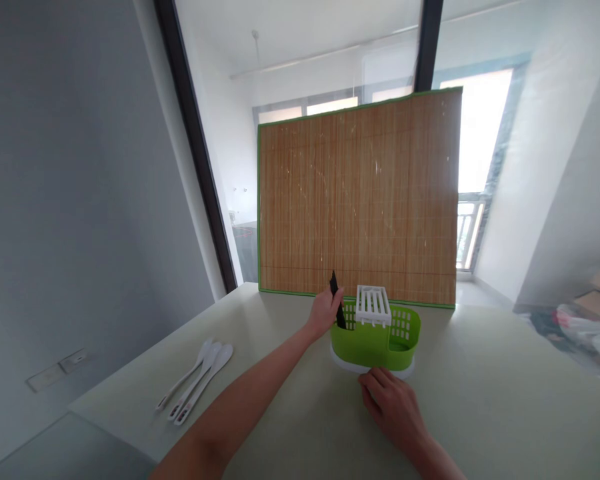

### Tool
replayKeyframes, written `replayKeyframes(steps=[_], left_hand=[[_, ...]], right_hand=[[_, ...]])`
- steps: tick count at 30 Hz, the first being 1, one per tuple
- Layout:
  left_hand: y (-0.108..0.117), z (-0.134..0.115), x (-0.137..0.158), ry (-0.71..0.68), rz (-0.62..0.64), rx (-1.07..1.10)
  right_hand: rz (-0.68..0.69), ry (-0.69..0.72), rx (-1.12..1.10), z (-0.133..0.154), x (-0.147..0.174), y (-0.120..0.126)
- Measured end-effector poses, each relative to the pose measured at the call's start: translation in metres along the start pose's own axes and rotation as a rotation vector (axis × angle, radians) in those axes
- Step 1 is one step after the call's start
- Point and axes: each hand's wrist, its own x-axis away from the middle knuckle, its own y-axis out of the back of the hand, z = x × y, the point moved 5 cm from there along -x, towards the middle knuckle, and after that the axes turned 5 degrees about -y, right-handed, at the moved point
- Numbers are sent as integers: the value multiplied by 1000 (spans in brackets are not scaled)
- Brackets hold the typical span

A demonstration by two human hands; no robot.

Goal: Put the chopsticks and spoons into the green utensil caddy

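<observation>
My left hand (pixel 326 312) is closed around a bundle of dark chopsticks (pixel 341 316). Their lower ends are inside the left compartment of a green utensil holder (pixel 367 348), and the tips rise above my fist. My right hand (pixel 391 400) is curled at the front of the holder, its fingers gripping the edge of the white base (pixel 349 365); the fingertips are partly hidden. Across the holder's middle sits a white slatted rack (pixel 373 304) with small hooks along its front. The right compartment has pierced walls, and its floor shows.
Several white spoons (pixel 203 383) lie side by side on the pale table (pixel 280 427), left of my left forearm. A bamboo mat (pixel 357 200) with green edging stands upright behind the holder. Beyond the table's right side are bags and boxes (pixel 587 320).
</observation>
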Motion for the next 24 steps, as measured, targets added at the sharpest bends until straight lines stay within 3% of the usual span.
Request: replayKeyframes(steps=[6,14,24], left_hand=[[-15,-3,-16,-23,158,-26],[-29,9,-10,-2,308,-68],[-27,9,-12,63,102,40]], right_hand=[[-4,-1,15,1,-1,0],[10,1,21,3,-1,-1],[20,22,20,1,0,-4]])
